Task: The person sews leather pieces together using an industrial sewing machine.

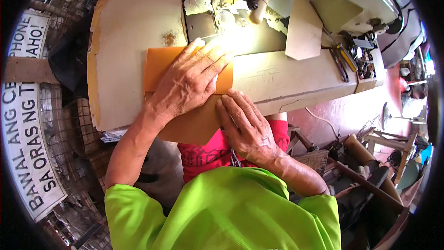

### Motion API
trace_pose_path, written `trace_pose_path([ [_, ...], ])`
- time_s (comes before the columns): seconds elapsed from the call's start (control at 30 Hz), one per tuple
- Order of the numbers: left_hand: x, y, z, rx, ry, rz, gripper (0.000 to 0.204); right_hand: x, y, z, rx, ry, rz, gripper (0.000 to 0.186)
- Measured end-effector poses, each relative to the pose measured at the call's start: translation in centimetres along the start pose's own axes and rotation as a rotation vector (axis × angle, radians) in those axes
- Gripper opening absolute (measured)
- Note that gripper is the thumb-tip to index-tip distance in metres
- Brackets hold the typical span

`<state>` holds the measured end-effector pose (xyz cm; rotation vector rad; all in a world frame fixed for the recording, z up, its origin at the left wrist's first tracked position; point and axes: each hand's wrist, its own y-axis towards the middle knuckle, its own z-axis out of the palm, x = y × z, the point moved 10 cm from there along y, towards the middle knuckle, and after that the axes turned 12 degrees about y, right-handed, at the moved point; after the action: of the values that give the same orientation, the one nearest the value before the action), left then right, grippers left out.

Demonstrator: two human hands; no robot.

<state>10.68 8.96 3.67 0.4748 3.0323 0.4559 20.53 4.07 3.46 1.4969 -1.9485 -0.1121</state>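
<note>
What underlies the left hand [189,76] is orange sheeting [157,65].

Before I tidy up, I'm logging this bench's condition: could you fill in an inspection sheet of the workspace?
Surface: pale worktop, brown stain on it, crack near the front edge.
Job's things: orange piece flat on the worktop; brown panel reaching past the front edge; whether they are joined is hidden.
Clutter: pale flat sheet and yellow-handled tool at the right.
Left hand: laid over the orange piece, fingers extended.
Right hand: fingertips near the orange piece's front edge; grip unclear.
Cables: pale cord along the floor at the right.
Surroundings: sewing machine at the far side; white sign and wire mesh at the left.
</note>
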Motion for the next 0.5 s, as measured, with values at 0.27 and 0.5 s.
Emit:
trace_pose_path([
  [0.27, 3.8, 0.5, 0.3, -0.102, 0.053, -0.155, 0.036, -2.5, 3.2, 0.2, 0.094, 0.066, 0.02, 0.052],
  [0.5, 5.1, 1.9, 0.6, -0.103, 0.051, -0.147, 0.036, -4.4, 4.5, 0.0, 0.051, 0.074, 0.068, 0.043],
])
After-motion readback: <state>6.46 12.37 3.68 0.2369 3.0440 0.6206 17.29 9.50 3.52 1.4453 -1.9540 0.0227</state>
